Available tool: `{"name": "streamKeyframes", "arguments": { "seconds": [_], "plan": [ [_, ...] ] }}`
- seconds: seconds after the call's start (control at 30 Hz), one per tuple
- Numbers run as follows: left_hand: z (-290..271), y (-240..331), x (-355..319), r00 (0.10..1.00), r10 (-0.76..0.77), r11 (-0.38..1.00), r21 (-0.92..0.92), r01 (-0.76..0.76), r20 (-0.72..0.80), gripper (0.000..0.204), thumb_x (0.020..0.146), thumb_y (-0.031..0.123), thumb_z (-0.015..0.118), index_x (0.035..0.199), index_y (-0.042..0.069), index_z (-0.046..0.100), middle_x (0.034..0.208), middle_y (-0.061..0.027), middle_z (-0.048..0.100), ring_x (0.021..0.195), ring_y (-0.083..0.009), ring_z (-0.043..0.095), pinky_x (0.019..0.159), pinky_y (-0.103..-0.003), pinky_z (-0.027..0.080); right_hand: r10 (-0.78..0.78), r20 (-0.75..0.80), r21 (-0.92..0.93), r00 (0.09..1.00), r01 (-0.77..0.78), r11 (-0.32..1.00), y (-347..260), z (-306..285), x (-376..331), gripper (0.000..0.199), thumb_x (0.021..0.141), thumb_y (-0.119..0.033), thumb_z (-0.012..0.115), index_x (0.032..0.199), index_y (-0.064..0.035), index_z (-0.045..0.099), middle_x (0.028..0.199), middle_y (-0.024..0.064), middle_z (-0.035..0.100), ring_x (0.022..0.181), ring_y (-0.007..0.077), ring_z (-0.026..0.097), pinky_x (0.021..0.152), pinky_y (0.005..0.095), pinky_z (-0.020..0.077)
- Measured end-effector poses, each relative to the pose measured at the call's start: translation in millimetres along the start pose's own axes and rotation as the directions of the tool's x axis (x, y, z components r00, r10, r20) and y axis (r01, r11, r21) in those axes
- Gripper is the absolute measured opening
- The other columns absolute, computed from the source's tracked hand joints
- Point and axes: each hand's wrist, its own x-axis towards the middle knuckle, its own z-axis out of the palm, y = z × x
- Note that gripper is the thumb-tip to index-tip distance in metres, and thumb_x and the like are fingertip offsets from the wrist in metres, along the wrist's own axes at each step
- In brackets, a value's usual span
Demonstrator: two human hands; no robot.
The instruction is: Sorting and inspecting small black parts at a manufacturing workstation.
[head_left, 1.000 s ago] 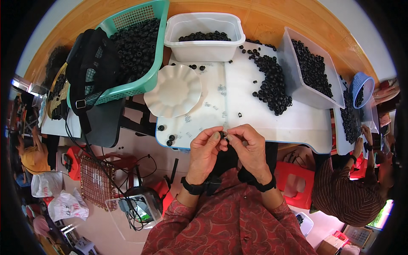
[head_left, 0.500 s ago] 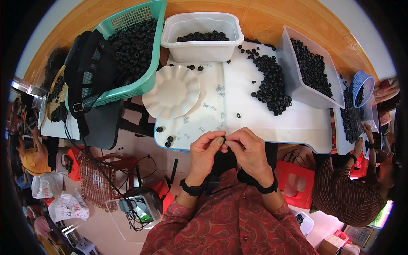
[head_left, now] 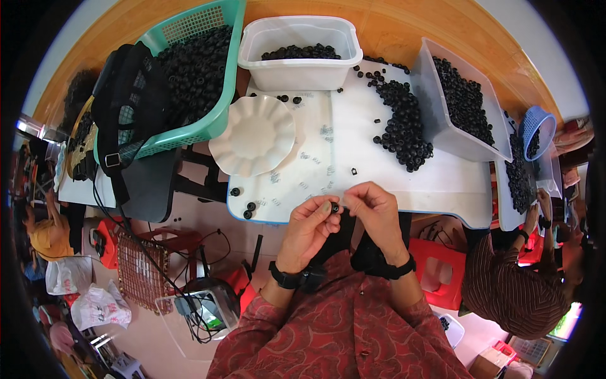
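Between the thumb and fingers of my left hand [head_left: 310,228] is a small round black part [head_left: 334,207] with a hole in it. My right hand [head_left: 377,218] is beside it, thumb and forefinger pinched together; anything between them is too small to make out. Both hands are over the front edge of the white-covered table [head_left: 404,192]. A loose pile of similar black parts [head_left: 404,126] lies beyond my right hand. A few more [head_left: 250,211] sit at the table's front left corner, and a scalloped white plate [head_left: 252,136] lies behind them.
Black parts fill a green basket [head_left: 221,107] at far left, partly covered by a black bag [head_left: 129,101]. A white tub [head_left: 303,74] and a translucent bin [head_left: 464,129] hold more. A red stool [head_left: 437,271] stands at right, near a co-worker in a striped top [head_left: 521,284].
My right hand has drawn slightly right and up, away from my left fingertips. The black part now shows in my left hand, where fingers mostly hid it before.
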Motion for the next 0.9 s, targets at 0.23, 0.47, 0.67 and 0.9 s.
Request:
{"name": "streamKeyframes", "arguments": {
  "seconds": [0.23, 0.47, 0.67, 0.9],
  "plan": [
    [1, 0, 1, 1.0, -0.022, 0.995, -0.101, 0.024, 0.022, 0.023, 0.096, 0.008, 0.058, 0.116, -0.003, 0.06, 0.099, -0.0122, 0.064, 0.078, -0.0108, 0.056, 0.066, -0.023, 0.047, -0.442, -0.201, -0.588, 0.874, 0.254, 0.768, 33, -3, 26, 0.016, 0.083, -0.001, 0.068, 0.098, -0.0018, 0.064, 0.085, 0.0118, 0.059, 0.062, 0.022, 0.06, 0.057, 0.0324, 0.0484],
    [0, 0, 2, 1.0, 0.0, 0.988, -0.154, 0.004, 0.03, 0.023, 0.098, 0.007, 0.054, 0.119, -0.002, 0.06, 0.102, -0.0136, 0.064, 0.081, -0.0115, 0.059, 0.071, -0.024, 0.051, -0.375, -0.241, -0.672, 0.895, 0.125, 0.73, 34, 5, 29, 0.02, 0.082, -0.006, 0.07, 0.101, -0.0038, 0.064, 0.09, 0.0118, 0.058, 0.066, 0.0264, 0.063, 0.058, 0.0369, 0.0497],
    [5, -1, 2, 1.0, 0.008, 0.996, -0.094, -0.008, 0.002, 0.023, 0.099, 0.009, 0.054, 0.118, -0.002, 0.06, 0.102, -0.0118, 0.064, 0.081, -0.0111, 0.059, 0.071, -0.023, 0.051, -0.426, -0.222, -0.726, 0.877, 0.143, 0.673, 38, 5, 32, 0.018, 0.083, -0.006, 0.069, 0.1, -0.0051, 0.065, 0.09, 0.0113, 0.058, 0.067, 0.0275, 0.063, 0.059, 0.0382, 0.0498],
    [7, -3, 4, 0.998, 0.039, 0.998, -0.039, -0.041, -0.045, 0.022, 0.099, 0.009, 0.054, 0.117, -0.002, 0.06, 0.102, -0.0108, 0.063, 0.082, -0.0111, 0.059, 0.072, -0.023, 0.051, -0.456, -0.217, -0.615, 0.863, 0.242, 0.751, 31, 1, 22, 0.013, 0.085, 0.002, 0.064, 0.097, -0.0007, 0.063, 0.086, 0.014, 0.06, 0.066, 0.0247, 0.064, 0.059, 0.0346, 0.0498]
  ]
}}
